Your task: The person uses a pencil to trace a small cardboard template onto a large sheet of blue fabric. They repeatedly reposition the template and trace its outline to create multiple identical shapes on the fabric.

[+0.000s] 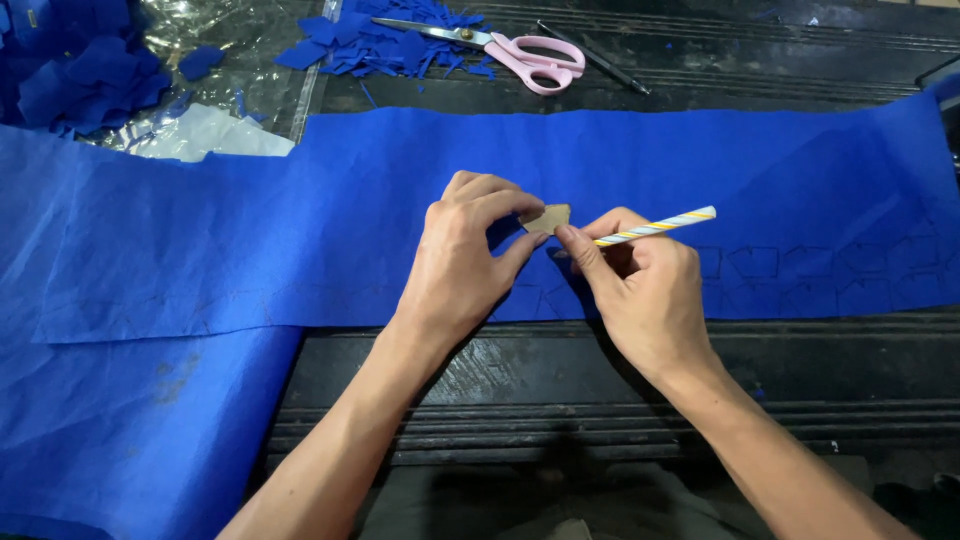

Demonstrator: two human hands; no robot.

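Fingers of our left hand (462, 250) pinch a small tan cardboard template (548, 218) flat against the long strip of blue fabric (300, 220), thumb below and forefinger above, so the shape sits pinned at the strip's middle; our right hand (635, 290) is closed in a writing grip on a pastel-striped pencil (655, 227), its tip hidden behind the fingers at the template's 5 o'clock edge, its shaft angled out toward 2 o'clock; the grip looks set for tracing round the edge. Faint outlined shapes (800, 275) run in rows at 3 o'clock of the hands. Pink-handled scissors (500, 45) lie at 12 o'clock, well apart, on a heap of blue offcuts (380, 45); more cut blue pieces (80, 80) sit on clear plastic at 10 o'clock; beneath it all lies a dark ridged worktable (600, 390).
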